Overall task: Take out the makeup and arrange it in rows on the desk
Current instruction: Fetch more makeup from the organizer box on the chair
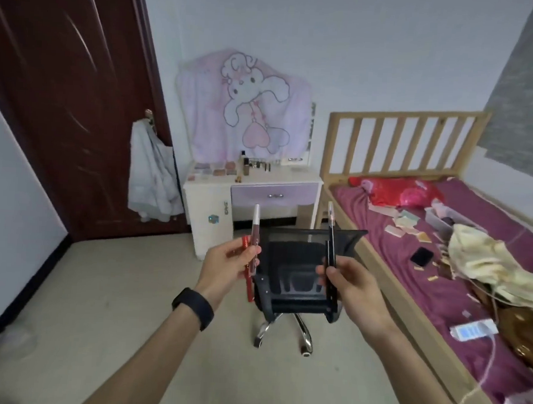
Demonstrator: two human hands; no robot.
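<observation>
My left hand [224,269] grips a slim lip gloss tube [255,224] with a white cap, held upright, together with a red stick [248,286] that pokes out below the fingers. My right hand [346,280] holds black makeup pencils [331,236] upright, one with a clear cap. Both hands are raised in front of me, some way short of the white desk [216,190] with a purple drawer. Palettes [217,168] and small bottles [255,163] stand on the desk top. More makeup pieces [407,223] lie scattered on the bed.
A black mesh office chair [301,274] stands between me and the desk. A wooden bed [407,314] with a purple sheet runs along the right, holding a grey box [440,218], a phone [422,256] and cloth. A dark door [70,99] is at left.
</observation>
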